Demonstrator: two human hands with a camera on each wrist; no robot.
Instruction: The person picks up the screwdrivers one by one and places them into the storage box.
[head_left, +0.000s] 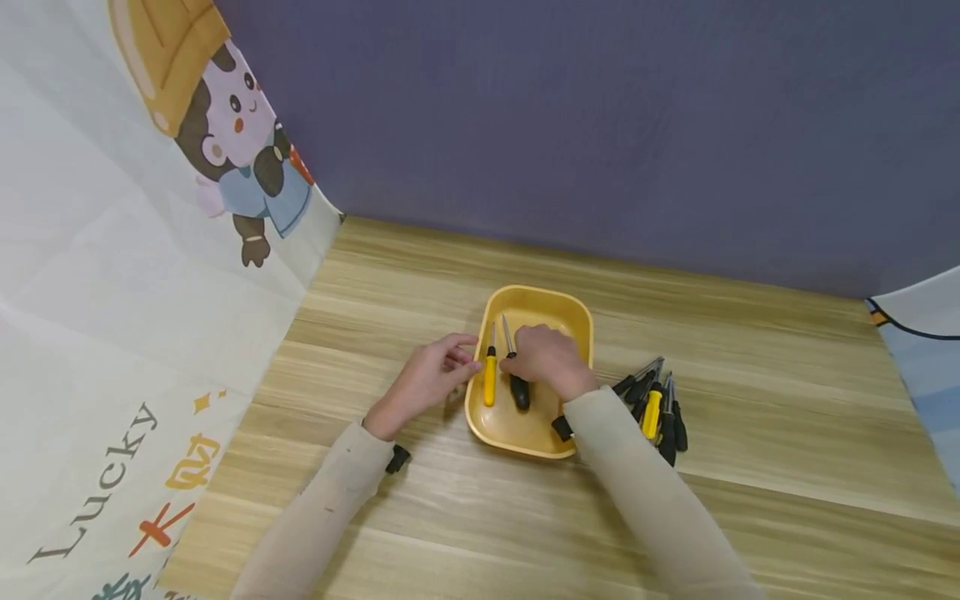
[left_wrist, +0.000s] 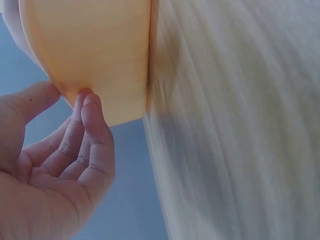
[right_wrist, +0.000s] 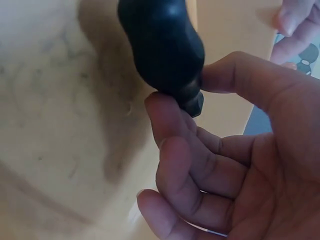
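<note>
A yellow-orange plastic tray (head_left: 525,432) sits on the wooden table. My left hand (head_left: 427,379) is at its left side; in the left wrist view the thumb and fingertips pinch the tray wall (left_wrist: 100,40) at the rim. Over the inside of the tray, my right hand (head_left: 551,358) holds a black-handled screwdriver (head_left: 520,393) with its metal shaft pointing toward the far end. The right wrist view shows thumb and forefinger pinching the neck of the black handle (right_wrist: 165,45). Beside it in the tray lies a yellow-handled screwdriver (head_left: 490,382), shaft also pointing away.
Right of the tray, partly behind the right sleeve (head_left: 637,475), several screwdrivers lie in a heap, black-handled ones (head_left: 667,429) and a yellow-handled one (head_left: 652,412). A dark blue backdrop (head_left: 600,150) rises behind the table (head_left: 787,400), and a printed white cloth (head_left: 90,275) hangs on the left.
</note>
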